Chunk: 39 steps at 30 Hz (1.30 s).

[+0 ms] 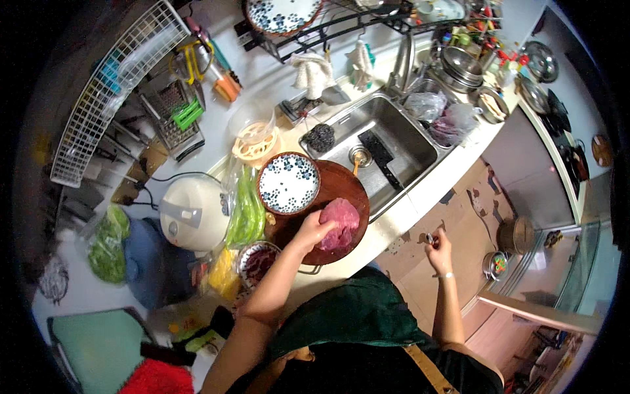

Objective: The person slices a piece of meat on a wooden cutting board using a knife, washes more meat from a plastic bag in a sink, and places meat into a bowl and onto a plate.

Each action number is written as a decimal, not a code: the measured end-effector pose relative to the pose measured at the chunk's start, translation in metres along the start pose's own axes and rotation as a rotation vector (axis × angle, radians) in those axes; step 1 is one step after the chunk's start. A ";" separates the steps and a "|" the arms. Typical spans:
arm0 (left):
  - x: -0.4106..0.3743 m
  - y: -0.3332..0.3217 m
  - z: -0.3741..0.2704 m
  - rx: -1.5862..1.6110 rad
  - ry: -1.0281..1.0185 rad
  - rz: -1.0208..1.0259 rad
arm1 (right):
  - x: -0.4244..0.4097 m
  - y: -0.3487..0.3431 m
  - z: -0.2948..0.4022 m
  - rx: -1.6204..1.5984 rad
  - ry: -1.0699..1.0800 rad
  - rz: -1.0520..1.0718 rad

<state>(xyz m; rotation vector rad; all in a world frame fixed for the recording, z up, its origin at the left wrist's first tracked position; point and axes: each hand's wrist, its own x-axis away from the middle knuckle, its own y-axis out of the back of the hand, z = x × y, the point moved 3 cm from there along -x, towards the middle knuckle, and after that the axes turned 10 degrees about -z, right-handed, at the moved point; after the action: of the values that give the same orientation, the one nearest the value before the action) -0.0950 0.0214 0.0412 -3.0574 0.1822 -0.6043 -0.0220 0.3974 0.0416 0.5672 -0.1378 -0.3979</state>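
My left hand (314, 231) grips a piece of raw pink meat (340, 219) on a round wooden cutting board (357, 189). Out to the right, above the floor, my right hand (439, 253) is closed around a small dark object with a metallic glint (430, 239); most of it is hidden in the fist, so its kind is unclear. A bowl with a blue flower pattern (289, 182) sits on the board's far left part, beyond my left hand. Beside my left forearm stands a patterned bowl of dark red meat (258, 263).
A steel sink (413, 143) adjoins the board and holds a dark-bladed knife (378, 152); a black scouring pad (320, 138) lies at its corner. Bagged green peppers (246, 212) and a rice cooker (193, 213) crowd the left. A wooden bucket (515, 235) stands on the floor.
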 end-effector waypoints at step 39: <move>-0.062 0.030 -0.048 -0.494 -0.072 0.030 | 0.056 -0.072 -0.013 -0.478 -0.465 0.266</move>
<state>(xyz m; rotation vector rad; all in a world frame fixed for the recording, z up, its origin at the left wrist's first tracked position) -0.1732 -0.0012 0.0612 -3.5317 0.4363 -0.5108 0.0092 0.3259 -0.0078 -0.0251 -0.5430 -0.2829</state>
